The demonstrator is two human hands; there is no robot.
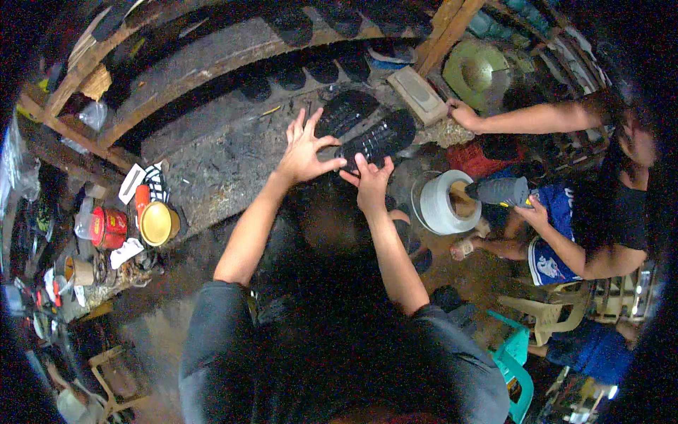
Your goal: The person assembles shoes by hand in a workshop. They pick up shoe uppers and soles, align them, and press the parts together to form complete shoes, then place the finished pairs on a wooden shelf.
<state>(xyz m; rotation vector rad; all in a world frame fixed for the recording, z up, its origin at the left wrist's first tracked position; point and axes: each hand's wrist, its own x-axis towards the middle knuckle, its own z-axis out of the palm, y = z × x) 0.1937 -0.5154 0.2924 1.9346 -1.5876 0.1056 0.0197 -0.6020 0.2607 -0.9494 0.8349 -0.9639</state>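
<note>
Two black shoe soles, a far one [347, 112] and a near one [381, 139], lie side by side on the dark workbench [212, 191]. My left hand [305, 157] is open at the left of the soles, fingers spread and pointing away, its thumb reaching toward the near sole's end. Close by, my right hand [371, 184] is open too, with its fingers apart at the near edge of that sole. Its fingertips overlap the sole's edge, but whether they touch it is unclear. Neither hand visibly grips anything.
At right, a co-worker holds a dark grey shoe [498, 191] over a white tub [446, 203]; their other hand touches a beige block [418, 95]. A yellow bowl [159, 224] and red can [109, 227] stand left. Dark shapes line the back shelf. A teal chair [512, 360] stands lower right.
</note>
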